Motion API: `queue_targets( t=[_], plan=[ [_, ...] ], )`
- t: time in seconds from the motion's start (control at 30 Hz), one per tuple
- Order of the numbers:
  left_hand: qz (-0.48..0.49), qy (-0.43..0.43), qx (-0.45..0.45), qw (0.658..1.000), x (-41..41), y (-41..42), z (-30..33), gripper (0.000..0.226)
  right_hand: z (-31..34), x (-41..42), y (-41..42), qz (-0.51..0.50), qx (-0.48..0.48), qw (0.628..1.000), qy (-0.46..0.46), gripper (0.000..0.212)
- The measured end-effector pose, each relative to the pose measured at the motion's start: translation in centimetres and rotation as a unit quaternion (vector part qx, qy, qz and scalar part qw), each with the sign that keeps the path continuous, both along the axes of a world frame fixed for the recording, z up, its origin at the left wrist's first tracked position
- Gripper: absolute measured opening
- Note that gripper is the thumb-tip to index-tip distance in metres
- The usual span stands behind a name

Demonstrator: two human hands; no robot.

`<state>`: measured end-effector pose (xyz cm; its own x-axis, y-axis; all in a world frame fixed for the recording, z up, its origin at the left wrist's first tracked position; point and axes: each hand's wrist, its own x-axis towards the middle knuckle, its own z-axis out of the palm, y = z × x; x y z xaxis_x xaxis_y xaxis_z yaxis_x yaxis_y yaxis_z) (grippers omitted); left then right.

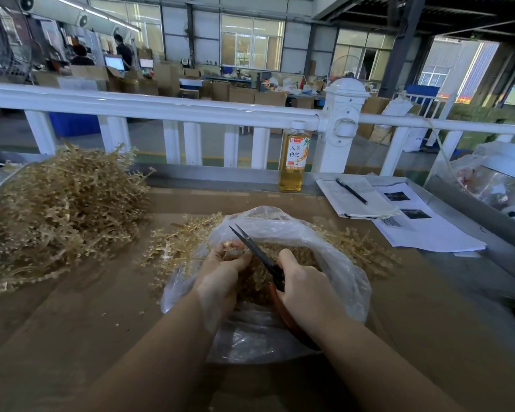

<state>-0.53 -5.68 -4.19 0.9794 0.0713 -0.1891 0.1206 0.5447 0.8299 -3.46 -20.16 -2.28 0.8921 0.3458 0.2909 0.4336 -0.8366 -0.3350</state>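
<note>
A clear plastic bag (333, 263) lies open on the brown table (72, 337), holding small golden beaded sprigs (289, 254). My left hand (223, 275) pinches a small golden piece (231, 246) over the bag's mouth. My right hand (304, 286) grips black scissors (256, 251) with reddish handles; the blades point up and left beside the pinched piece. More golden sprigs (173, 248) lie loose around the bag.
A big heap of golden branches (57, 209) fills the table's left side. A bottle of amber drink (292, 159) stands by the white railing (161, 105). A notebook with a pen (351, 191), printed sheets (422, 230) and plastic-wrapped items (494, 179) lie at right.
</note>
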Motion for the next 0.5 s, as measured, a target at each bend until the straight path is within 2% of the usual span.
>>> queue_targets(
  t=[0.5],
  plan=[
    [0.013, 0.010, 0.021, 1.000, 0.26, -0.18, -0.11, 0.016, -0.05, 0.16, -0.10, -0.026, 0.010, 1.000, 0.007, 0.022]
  ],
)
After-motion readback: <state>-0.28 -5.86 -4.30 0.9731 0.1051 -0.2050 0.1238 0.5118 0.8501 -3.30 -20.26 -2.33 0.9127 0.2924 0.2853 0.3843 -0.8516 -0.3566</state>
